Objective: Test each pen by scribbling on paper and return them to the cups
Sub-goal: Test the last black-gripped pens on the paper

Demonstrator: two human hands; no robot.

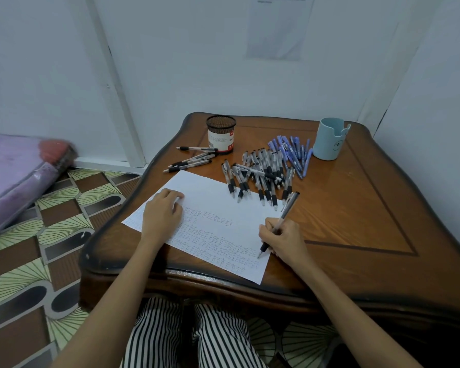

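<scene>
Pen (pixel 286 209), pinched in the right hand (pixel 283 241), touches the paper (pixel 215 192). The left hand (pixel 161 212) presses it flat; best to scribble lightly, briefly.

Table (pixel 356 208) bears paper (pixel 210 192), pens (pixel 260 173), mesh cup (pixel 221 134), blue cup (pixel 328 139)

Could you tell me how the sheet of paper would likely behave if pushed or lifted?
The paper probably slides easily: the left hand rests on it and the table looks glossy. Lifted, the thin sheet would likely flop.
</scene>
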